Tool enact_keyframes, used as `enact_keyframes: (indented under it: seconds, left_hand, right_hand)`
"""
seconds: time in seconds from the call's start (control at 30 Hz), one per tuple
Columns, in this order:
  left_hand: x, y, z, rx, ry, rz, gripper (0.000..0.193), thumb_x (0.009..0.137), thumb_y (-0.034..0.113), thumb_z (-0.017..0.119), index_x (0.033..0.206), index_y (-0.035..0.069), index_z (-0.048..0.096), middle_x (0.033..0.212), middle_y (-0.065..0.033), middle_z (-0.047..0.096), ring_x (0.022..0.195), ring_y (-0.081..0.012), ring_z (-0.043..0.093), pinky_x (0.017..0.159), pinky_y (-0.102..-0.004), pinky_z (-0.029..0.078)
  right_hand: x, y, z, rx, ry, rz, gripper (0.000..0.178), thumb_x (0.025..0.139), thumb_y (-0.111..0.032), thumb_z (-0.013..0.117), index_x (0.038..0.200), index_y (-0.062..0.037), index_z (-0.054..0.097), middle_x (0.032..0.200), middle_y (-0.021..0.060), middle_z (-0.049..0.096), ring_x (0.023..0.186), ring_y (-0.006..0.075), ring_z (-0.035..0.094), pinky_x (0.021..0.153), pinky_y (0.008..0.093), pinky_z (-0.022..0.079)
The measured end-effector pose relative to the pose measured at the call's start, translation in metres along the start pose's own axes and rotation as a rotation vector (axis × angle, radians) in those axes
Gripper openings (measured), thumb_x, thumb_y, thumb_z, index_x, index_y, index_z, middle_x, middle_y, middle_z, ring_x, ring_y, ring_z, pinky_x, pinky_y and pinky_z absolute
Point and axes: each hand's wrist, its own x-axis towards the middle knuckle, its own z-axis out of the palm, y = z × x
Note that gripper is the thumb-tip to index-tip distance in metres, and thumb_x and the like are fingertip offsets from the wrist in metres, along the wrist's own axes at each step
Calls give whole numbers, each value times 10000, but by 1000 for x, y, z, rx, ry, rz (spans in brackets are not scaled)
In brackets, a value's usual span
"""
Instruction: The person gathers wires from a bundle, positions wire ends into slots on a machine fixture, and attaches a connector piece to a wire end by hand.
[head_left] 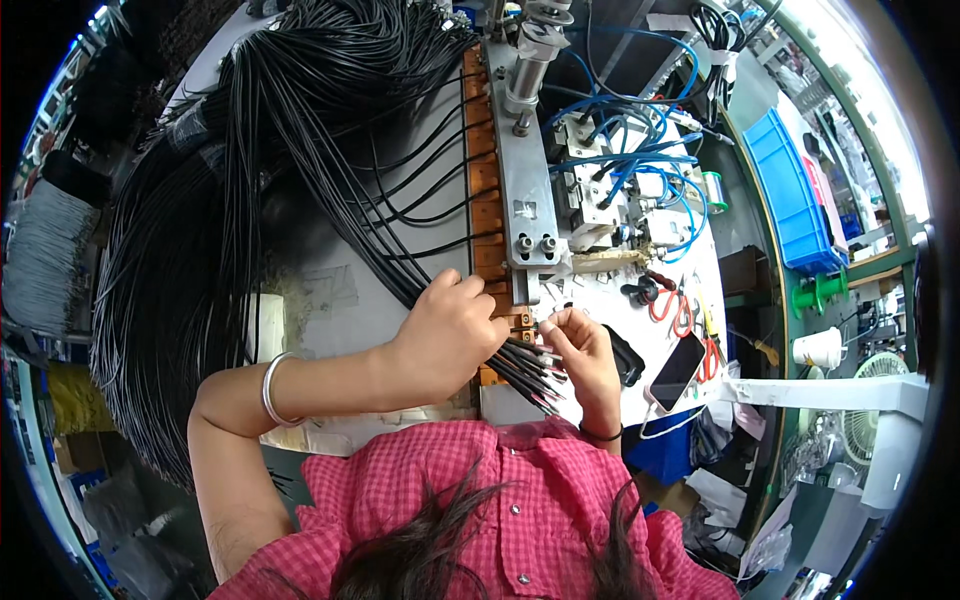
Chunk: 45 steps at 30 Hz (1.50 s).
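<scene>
Bunching black cables (527, 374), ends fanned between both hands, the left hand (452, 322) curls its fingers tight. The right hand (584, 352) has fingertips nearly meeting, any hold unclear. Beyond, an orange strip (485, 205) adjoins a metal press (520, 170).

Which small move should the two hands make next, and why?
Perhaps seat a bundled cable in the orange strip: the left hand and right hand are at its near end, and other black cables already reach it farther along.

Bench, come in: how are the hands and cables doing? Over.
Left hand closed over black cables. Right hand beside orange strip, pinch unclear. Metal bar just ahead of both hands.
</scene>
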Motion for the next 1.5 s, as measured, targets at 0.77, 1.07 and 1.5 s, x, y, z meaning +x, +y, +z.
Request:
enact_keyframes:
  seconds: [0.77,1.07,1.5]
  left_hand:
    - [5,-2,-5,-179,157,10,178,562,0,596,704,44,498,688,-70,474,720,-246,469,639,-347,354]
    - [3,-1,-1,-188,186,5,126,616,45,605,682,48,498,683,-68,473,721,-239,472,650,-347,353]
    - [1,0,1,-185,139,69,128,597,37,599,674,58,499,684,-59,483,745,-231,475,678,-350,357]
  right_hand:
    - [-5,-4,14,175,138,-248,94,818,-20,620,899,18,646,761,51,654,612,49,573,496,159,425]
    - [-11,-6,11,193,87,-262,83,815,-23,626,883,25,632,743,48,644,637,53,575,517,163,435]
    - [-7,-1,10,135,54,-230,70,828,-44,620,798,15,597,669,29,608,522,40,506,458,171,392]
